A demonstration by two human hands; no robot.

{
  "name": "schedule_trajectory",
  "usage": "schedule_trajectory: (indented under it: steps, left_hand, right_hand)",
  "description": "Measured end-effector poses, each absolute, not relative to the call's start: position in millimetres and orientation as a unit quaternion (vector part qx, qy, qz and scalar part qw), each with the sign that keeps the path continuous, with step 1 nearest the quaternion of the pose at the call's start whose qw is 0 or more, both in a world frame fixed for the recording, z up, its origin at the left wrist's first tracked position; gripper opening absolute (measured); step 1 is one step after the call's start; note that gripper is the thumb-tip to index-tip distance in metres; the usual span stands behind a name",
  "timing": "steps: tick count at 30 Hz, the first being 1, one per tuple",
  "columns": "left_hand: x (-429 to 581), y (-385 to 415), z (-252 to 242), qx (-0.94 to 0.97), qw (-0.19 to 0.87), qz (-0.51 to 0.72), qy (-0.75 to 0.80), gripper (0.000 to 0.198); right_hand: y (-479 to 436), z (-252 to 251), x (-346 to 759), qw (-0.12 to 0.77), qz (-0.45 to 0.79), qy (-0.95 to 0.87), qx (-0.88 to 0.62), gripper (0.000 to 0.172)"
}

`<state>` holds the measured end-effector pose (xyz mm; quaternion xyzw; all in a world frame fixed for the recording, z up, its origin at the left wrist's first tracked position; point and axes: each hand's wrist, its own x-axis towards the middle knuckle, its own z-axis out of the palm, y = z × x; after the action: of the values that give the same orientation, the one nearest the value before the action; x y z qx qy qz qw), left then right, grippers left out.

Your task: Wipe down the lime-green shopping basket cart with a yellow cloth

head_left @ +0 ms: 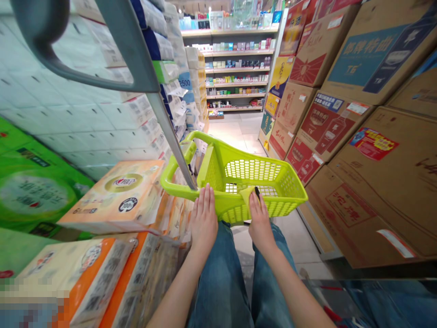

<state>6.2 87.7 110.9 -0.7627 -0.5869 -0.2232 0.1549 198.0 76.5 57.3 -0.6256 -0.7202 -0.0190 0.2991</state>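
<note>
A lime-green shopping basket (252,169) with perforated walls stands in front of my knees, its inside visible and bare. My left hand (205,216) lies flat against the near rim by the basket's left end, fingers straight and together, holding nothing. At the middle of that rim, my right hand (261,221) presses a yellow cloth (247,197) against the edge. A small black piece (257,193) shows beside its fingers; I cannot tell what it is. The grey pull handle (136,68) rises from the basket's left end on a metal bar (170,134).
Tissue packs (118,191) are stacked close on the left, with white packs (85,109) behind. Cardboard cartons (378,177) form a wall on the right. A tiled aisle floor (241,134) leads to stocked shelves (235,70) at the back.
</note>
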Motion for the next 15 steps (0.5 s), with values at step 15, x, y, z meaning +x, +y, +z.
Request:
schedule_trajectory:
  steps: [15]
  left_hand:
    - [4.9, 90.6, 105.7, -0.758, 0.172, -0.22, -0.589, 0.072]
  right_hand:
    - [88.0, 93.4, 122.1, 0.31, 0.101, -0.712, -0.621, 0.093]
